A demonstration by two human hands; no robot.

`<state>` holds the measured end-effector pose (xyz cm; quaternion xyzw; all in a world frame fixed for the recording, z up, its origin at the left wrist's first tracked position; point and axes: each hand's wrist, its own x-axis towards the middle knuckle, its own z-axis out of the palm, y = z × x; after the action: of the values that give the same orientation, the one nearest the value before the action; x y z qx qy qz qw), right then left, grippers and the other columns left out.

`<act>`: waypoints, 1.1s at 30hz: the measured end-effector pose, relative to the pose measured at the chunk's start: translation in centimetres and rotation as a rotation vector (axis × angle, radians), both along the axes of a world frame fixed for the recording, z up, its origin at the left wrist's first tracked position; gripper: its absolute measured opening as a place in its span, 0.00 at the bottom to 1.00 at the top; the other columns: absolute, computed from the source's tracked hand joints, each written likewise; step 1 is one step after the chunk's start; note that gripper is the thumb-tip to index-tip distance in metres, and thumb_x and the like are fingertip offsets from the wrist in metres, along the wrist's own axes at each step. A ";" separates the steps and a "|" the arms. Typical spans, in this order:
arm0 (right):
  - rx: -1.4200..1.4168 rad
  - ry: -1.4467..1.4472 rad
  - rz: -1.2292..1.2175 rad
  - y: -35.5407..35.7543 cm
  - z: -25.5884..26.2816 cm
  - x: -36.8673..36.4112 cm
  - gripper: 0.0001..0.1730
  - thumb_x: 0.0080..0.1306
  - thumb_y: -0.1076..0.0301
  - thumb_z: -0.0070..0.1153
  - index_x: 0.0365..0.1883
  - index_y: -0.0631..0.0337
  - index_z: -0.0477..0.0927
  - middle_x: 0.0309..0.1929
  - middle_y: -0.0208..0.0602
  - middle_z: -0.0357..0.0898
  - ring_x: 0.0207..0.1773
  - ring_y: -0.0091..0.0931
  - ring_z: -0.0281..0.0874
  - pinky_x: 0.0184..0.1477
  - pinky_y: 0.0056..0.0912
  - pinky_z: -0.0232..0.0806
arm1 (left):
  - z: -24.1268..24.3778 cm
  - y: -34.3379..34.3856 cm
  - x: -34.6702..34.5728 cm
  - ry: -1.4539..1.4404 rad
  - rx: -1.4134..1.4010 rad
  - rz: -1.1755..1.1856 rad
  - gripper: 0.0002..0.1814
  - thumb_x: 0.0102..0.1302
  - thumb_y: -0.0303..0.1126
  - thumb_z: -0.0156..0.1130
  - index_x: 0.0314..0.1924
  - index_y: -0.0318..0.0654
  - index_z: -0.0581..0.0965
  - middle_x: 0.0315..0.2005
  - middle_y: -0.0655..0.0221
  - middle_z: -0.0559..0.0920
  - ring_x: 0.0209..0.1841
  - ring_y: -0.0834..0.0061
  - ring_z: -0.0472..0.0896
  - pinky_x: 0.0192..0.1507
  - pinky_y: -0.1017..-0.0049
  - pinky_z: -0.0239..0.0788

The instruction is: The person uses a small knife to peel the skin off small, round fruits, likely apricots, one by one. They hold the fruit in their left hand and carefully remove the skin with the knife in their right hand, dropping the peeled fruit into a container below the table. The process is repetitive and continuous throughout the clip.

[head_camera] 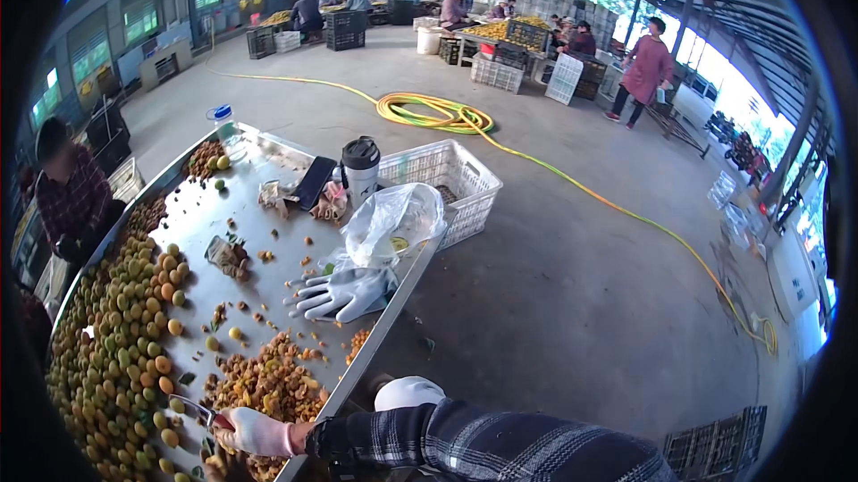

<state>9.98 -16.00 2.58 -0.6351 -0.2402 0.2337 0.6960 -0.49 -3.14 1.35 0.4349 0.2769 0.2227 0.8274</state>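
My right hand (253,430), in a white and pink glove, is closed on a metal-bladed hand tool (191,408) at the lower left, over the table. Just below it, at the picture's bottom edge, my left hand (228,467) is partly seen and dark; what its fingers do is unclear. Green and orange plum-like fruits (127,341) lie heaped along the left of the metal table (255,301). Beside my right hand is a pile of brownish-orange fruit pieces (271,375). Grey-white work gloves (345,293) lie near the table's right edge, next to a clear plastic bag (392,221).
A lidded tumbler (362,170), a phone (315,182) and crumpled cloths stand or lie farther up the table. A white plastic crate (469,194) adjoins its right edge. A person (74,194) sits across at left. A coiled yellow hose (436,113) lies on the floor; another person (647,73) stands beyond.
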 end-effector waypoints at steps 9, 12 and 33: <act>-0.282 -0.455 -0.130 0.9 -1.1 -1.8 0.21 0.69 0.56 0.57 0.50 0.64 0.75 0.33 0.53 0.80 0.39 0.51 0.79 0.39 0.47 0.70 | -0.3 -2.8 2.9 -0.004 0.154 -0.124 0.16 0.73 0.36 0.51 0.54 0.39 0.79 0.56 0.63 0.81 0.60 0.65 0.75 0.62 0.60 0.65; -0.103 -0.446 -0.106 0.7 -0.6 -1.2 0.13 0.62 0.61 0.58 0.38 0.61 0.81 0.34 0.53 0.81 0.39 0.48 0.80 0.43 0.47 0.71 | -1.3 -3.4 2.6 0.163 0.767 -0.157 0.15 0.72 0.28 0.54 0.57 0.38 0.77 0.50 0.66 0.83 0.50 0.70 0.81 0.52 0.67 0.74; 0.534 0.334 -0.429 -0.1 3.7 0.0 0.15 0.75 0.57 0.57 0.33 0.57 0.74 0.20 0.17 0.65 0.20 0.11 0.59 0.20 0.19 0.55 | 0.0 -7.0 0.6 0.200 0.412 -0.108 0.30 0.78 0.61 0.42 0.38 0.39 0.74 0.26 0.75 0.73 0.29 0.85 0.67 0.30 0.79 0.61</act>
<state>10.01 -16.07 6.29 -0.4203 -0.0374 0.1122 0.8996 0.16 -10.12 1.36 0.6286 0.2828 0.1858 0.7002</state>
